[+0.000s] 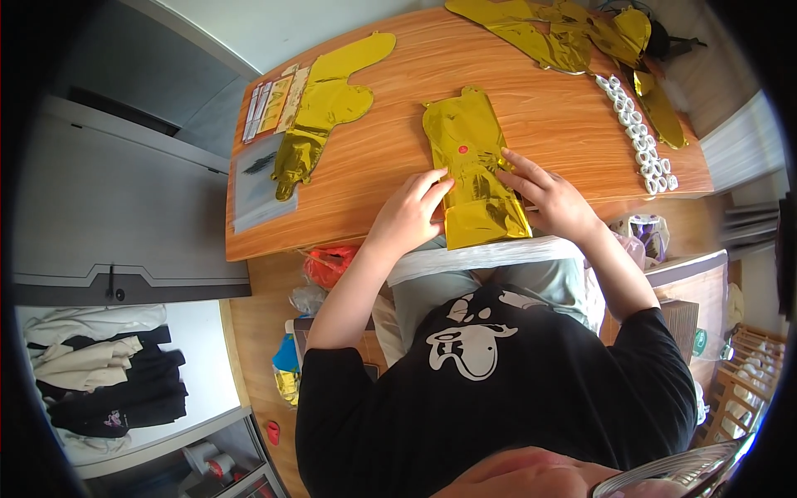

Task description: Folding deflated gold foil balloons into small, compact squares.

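So it's a big wood-grain table point(394, 145) with a heap of shiny gold foil point(556, 41) at the far right, a flat gold foil cutout point(332, 91) over on the left, and the gold foil piece point(477, 191) being handled lying lengthwise by the near edge, kinda crinkled mid-length. Left hand point(409, 214) and right hand point(552, 199) rest on its two long sides, fingers a bit spread on the foil, can't tell if either one's actually pinching it, plus there are little white loops point(635, 129) lined up right and a tiny red dot point(463, 150) on the foil
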The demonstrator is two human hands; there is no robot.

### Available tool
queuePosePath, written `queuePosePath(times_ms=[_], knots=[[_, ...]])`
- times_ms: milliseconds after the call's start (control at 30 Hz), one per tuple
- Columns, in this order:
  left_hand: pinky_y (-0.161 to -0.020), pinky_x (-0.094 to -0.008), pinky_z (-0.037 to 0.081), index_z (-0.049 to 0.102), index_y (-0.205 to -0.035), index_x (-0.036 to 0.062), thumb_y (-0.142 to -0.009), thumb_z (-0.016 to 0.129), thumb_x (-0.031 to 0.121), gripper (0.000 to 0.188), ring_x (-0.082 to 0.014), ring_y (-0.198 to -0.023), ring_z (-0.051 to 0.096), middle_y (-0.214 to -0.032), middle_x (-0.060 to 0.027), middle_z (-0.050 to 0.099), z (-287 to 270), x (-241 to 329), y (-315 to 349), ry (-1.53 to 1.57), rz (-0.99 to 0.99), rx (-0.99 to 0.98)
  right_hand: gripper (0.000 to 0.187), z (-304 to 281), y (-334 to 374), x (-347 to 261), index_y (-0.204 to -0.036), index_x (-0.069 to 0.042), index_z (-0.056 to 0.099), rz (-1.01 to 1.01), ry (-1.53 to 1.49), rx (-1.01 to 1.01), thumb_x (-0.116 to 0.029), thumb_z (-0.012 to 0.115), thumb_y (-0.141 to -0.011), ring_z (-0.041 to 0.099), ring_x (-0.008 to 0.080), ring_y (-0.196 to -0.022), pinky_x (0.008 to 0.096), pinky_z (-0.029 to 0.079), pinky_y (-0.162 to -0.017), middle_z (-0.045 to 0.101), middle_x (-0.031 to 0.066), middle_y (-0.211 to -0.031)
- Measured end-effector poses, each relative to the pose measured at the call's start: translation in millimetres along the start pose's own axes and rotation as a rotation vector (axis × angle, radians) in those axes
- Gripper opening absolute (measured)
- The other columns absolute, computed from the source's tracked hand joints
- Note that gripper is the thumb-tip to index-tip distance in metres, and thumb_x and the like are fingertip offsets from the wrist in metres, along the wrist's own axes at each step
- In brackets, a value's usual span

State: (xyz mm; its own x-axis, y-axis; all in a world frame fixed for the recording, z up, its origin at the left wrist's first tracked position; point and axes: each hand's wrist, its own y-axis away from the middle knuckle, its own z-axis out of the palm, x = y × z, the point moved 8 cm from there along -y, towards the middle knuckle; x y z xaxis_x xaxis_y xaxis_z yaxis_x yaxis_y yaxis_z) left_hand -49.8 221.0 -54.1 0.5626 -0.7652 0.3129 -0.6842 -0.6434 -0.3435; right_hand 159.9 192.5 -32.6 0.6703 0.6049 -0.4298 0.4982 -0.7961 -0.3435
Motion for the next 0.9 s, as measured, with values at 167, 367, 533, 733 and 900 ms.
queuePosePath(times_ms=[167, 367, 533, 733, 900], knots=[[-0.107, -0.0431, 0.051, 0.062, -0.131, 0.0043, -0.073, 0.082, 0.008, 0.062, -0.0329, -0.124, 0.058, -0.137, -0.0123, 0.059, -2, -1, -2, 0.047, -0.014, 0.003, 0.059, 5, 0, 6, -0.133, -0.005, 0.064, -0.125, 0.011, 0.009, -0.001, 0.073, -0.075, 0.066, 0.0335, -0.115, 0.0421, 0.055, -0.097, 0.061, 0.0119, -0.14], [-0.107, -0.0443, 0.049, 0.059, -0.134, 0.0043, -0.079, 0.081, 0.01, 0.059, -0.0352, -0.123, 0.058, -0.135, -0.014, 0.06, -5, -1, -3, 0.095, -0.026, 0.008, 0.046, 7, -3, 11, -0.123, -0.002, 0.068, -0.11, -0.041, 0.039, 0.001, 0.072, -0.078, 0.065, 0.0349, -0.114, 0.0432, 0.054, -0.098, 0.067, 0.0143, -0.129], [-0.105, -0.0449, 0.05, 0.059, -0.135, 0.0041, -0.083, 0.076, 0.007, 0.055, -0.0363, -0.122, 0.059, -0.132, -0.0152, 0.061, -9, -1, -6, 0.133, -0.051, 0.004, 0.037, 5, -9, 12, -0.117, -0.002, 0.07, -0.059, -0.092, 0.084, 0.003, 0.071, -0.08, 0.064, 0.036, -0.114, 0.0436, 0.053, -0.099, 0.068, 0.0155, -0.126], [-0.104, -0.0443, 0.05, 0.063, -0.131, 0.0032, -0.084, 0.074, 0.003, 0.048, -0.0358, -0.121, 0.059, -0.13, -0.0159, 0.061, -7, -2, -9, 0.116, -0.069, 0.014, 0.035, 7, -14, 14, -0.114, -0.003, 0.071, -0.052, -0.118, 0.064, 0.002, 0.071, -0.08, 0.063, 0.0348, -0.116, 0.0429, 0.051, -0.101, 0.07, 0.0135, -0.124], [-0.104, -0.0433, 0.05, 0.066, -0.126, 0.0017, -0.083, 0.071, -0.001, 0.043, -0.0351, -0.12, 0.059, -0.13, -0.0156, 0.061, -6, -2, -8, 0.115, -0.055, 0.039, 0.033, 1, -14, 5, -0.114, -0.005, 0.072, -0.083, 0.035, 0.077, -0.001, 0.071, -0.081, 0.063, 0.0334, -0.119, 0.0436, 0.05, -0.103, 0.07, 0.0108, -0.125]])
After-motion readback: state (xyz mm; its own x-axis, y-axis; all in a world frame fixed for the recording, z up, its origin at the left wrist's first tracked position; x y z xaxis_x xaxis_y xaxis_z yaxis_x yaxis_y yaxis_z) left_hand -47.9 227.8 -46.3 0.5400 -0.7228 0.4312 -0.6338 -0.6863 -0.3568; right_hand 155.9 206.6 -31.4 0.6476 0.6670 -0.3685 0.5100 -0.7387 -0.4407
